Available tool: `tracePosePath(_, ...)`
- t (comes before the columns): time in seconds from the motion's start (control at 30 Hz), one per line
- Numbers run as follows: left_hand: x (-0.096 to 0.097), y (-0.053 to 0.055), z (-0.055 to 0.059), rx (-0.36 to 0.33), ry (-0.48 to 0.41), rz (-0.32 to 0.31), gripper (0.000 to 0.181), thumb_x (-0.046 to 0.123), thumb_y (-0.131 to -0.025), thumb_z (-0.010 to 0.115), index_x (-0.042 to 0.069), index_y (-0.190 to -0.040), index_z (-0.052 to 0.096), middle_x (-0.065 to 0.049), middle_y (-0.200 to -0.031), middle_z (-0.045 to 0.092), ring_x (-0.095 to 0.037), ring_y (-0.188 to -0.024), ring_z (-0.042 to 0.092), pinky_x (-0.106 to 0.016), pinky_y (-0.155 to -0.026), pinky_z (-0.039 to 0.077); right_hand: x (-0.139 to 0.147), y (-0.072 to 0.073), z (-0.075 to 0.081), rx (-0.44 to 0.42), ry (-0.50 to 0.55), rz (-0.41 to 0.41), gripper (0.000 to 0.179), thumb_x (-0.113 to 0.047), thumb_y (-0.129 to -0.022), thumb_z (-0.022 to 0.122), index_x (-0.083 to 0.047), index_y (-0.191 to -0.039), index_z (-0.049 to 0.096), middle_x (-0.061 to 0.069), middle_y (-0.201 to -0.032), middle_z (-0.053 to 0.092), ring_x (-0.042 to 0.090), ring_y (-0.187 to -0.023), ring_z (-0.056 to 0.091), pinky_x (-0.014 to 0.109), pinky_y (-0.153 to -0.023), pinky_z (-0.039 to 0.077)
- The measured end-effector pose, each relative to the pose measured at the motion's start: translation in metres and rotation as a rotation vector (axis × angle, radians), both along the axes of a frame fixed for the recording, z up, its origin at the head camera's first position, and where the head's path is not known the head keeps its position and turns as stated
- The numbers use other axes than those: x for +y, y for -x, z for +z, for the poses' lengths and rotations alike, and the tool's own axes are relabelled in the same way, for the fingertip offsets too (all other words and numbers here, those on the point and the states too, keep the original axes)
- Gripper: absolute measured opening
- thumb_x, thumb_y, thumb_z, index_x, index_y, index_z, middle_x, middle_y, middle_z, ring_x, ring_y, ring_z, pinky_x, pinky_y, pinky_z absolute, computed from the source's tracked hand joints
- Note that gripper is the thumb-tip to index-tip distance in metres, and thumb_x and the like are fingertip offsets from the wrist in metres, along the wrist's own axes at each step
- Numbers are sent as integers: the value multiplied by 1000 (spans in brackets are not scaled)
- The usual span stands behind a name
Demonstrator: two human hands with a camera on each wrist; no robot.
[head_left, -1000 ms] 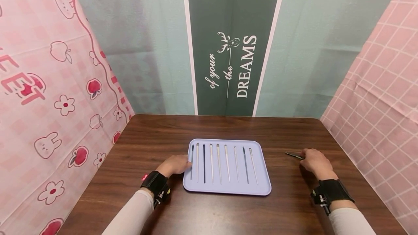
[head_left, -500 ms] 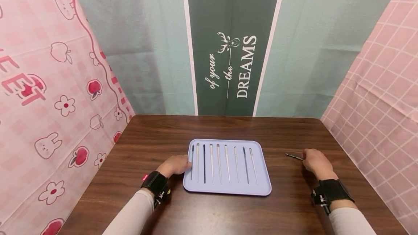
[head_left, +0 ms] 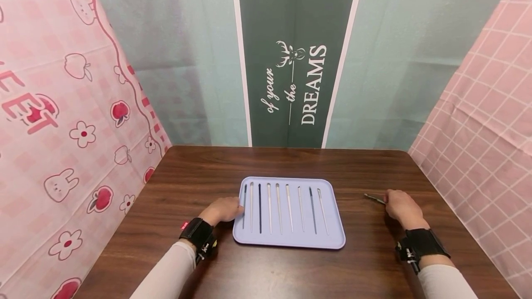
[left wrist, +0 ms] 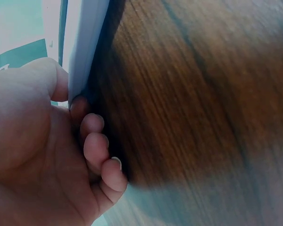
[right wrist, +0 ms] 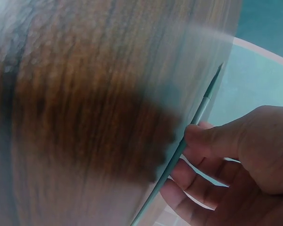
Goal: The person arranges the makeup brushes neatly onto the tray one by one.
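Observation:
A lavender tray [head_left: 291, 240] lies on the wooden table with several slim makeup brushes [head_left: 289, 209] side by side on it, tips toward the far edge. My left hand [head_left: 226, 209] grips the tray's left edge. In the left wrist view the thumb is over the tray rim [left wrist: 82, 47] and the fingers curl beneath it. Right of the tray, my right hand [head_left: 404, 206] pinches a thin makeup brush [right wrist: 179, 150] between thumb and fingers. Its narrow tip points away from the hand, toward the tray's side in the head view.
The brown wooden table [head_left: 199, 165] extends around the tray. A green curtain [head_left: 199, 59] with a lettered dark band hangs behind it. Pink patterned cloths hang at the left [head_left: 99, 151] and right [head_left: 490, 105].
The brush in my right hand has shifted very slightly at its tip. The left hand and the tray stay where they were.

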State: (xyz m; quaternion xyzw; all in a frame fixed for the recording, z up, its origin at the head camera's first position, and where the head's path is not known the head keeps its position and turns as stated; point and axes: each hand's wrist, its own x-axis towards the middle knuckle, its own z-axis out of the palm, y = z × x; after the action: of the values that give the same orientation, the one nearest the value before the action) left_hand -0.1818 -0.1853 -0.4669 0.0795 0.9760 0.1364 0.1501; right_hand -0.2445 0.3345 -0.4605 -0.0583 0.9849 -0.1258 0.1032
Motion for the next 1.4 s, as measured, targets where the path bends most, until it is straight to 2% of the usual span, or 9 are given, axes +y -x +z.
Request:
tracePosePath(0.47, 0, 1, -1, 3, 8, -10, 24, 27, -95, 53, 6, -99, 62, -8, -95, 60, -24, -82, 53, -44, -84, 49, -4, -5, 4, 71, 18, -5, 11, 3, -84, 52, -3, -93, 52, 17, -90, 57, 32, -82, 56, 46, -68, 46)
tracePosePath(0.8, 0, 2, -2, 16, 15, -20, 23, 27, -95, 53, 6, -99, 62, -8, -95, 61, -23, -82, 53, -44, -84, 49, -11, -6, 8, 68, 27, -20, 10, 2, -84, 53, -1, -94, 53, 19, -90, 58, 35, -83, 59, 49, -71, 47)
tracePosePath(0.97, 0, 1, -2, 20, 21, -26, 24, 27, -94, 53, 6, -97, 62, -9, -97, 63, -24, -83, 55, -46, -87, 50, -19, -9, 7, 97, 37, -18, 13, 2, -82, 55, -1, -94, 54, 20, -89, 60, 37, -82, 61, 50, -71, 49)
tracePosePath(1.3, -1, 0, -1, 26, 16, -25, 24, 27, -94, 53, 5, -97, 63, -10, -99, 64, -24, -85, 55, -46, -88, 50, -39, -15, 7, 72, 66, -35, 11, 1, -86, 53, 0, -96, 56, 20, -90, 60, 34, -79, 59, 48, -69, 48)
tracePosePath(1.4, -1, -1, 0, 42, 12, -35, 23, 27, -93, 53, 6, -95, 63, -11, -101, 66, -26, -88, 60, -47, -89, 50, -43, -16, 6, 72, 68, -41, 8, 0, -89, 52, -1, -96, 57, 18, -89, 60, 32, -79, 59, 47, -68, 48)
